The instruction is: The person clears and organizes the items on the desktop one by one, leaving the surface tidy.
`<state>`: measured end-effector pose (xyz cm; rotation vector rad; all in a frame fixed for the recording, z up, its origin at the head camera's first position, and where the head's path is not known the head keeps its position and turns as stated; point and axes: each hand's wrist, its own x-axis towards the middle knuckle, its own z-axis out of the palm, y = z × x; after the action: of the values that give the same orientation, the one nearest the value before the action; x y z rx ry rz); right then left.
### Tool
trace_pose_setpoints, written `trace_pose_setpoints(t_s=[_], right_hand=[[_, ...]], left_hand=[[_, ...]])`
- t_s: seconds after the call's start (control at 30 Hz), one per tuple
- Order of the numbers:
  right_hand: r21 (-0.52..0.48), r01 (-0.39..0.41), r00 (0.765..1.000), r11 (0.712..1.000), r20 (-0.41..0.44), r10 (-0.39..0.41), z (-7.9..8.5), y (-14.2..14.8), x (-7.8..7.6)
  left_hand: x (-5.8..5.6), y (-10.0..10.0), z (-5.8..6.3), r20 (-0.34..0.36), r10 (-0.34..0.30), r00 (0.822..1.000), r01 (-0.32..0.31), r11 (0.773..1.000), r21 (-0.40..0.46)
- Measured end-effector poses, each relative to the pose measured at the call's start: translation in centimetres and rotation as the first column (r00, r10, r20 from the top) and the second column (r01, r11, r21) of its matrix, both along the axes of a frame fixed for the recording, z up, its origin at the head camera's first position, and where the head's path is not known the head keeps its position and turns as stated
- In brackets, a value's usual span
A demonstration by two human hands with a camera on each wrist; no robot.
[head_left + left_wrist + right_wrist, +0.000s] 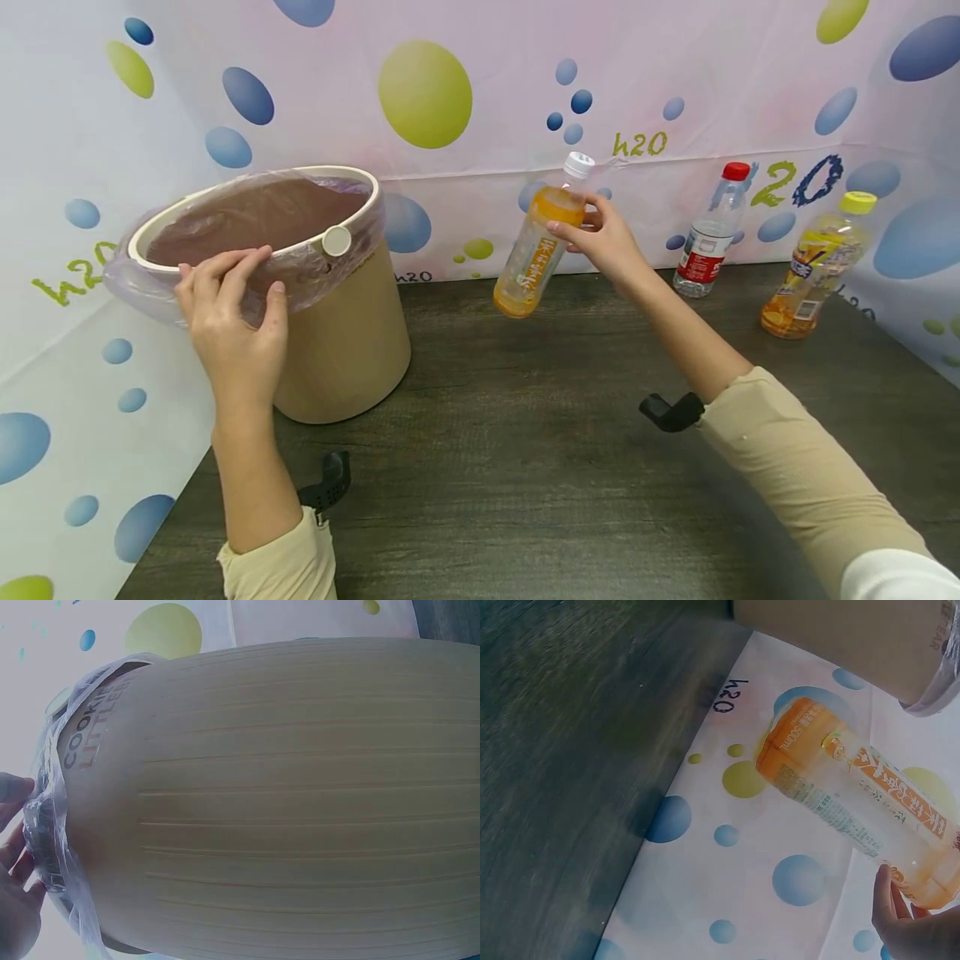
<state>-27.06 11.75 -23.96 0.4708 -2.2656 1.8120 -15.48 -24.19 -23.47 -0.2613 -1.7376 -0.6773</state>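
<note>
A tan trash can (pixel 341 350) lined with a thin clear plastic bag (pixel 300 287) stands on the left of the table. My left hand (pixel 232 325) rests on its near rim, fingers slightly bent and touching the bag; their contact with the inner side is hidden. In the left wrist view, only fingers (pixel 11 859) show beside the bagged rim. My right hand (pixel 603 242) grips an orange-labelled plastic drink bottle (pixel 536 258) by its upper part. The white-capped bottle tilts in the air, its base toward the trash can; it looks nearly drained.
To the right, a clear bottle (pixel 705 250) with a red cap and label stands near the patterned backdrop (pixel 495 100). Farther right stands a yellow-capped bottle (pixel 813 267) with a little amber liquid. Everything stands on a dark wooden table (pixel 510 450).
</note>
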Motion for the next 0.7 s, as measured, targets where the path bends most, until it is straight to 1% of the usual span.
trace_pose_setpoints(t_s=[0.53,0.7], right_hand=[[-0.125,-0.021,1.000,0.992,-0.012,0.020,0.7,-1.3,-0.1],[-0.159,-0.008,1.000,0.987,-0.009,0.007,0.9,-1.6,0.1]], left_hand=[[-0.1,0.0,0.0,-0.011,-0.004,1.000,0.004,1.000,0.003],[0.0,0.0,0.0,-0.009,-0.004,1.000,0.004,1.000,0.004]])
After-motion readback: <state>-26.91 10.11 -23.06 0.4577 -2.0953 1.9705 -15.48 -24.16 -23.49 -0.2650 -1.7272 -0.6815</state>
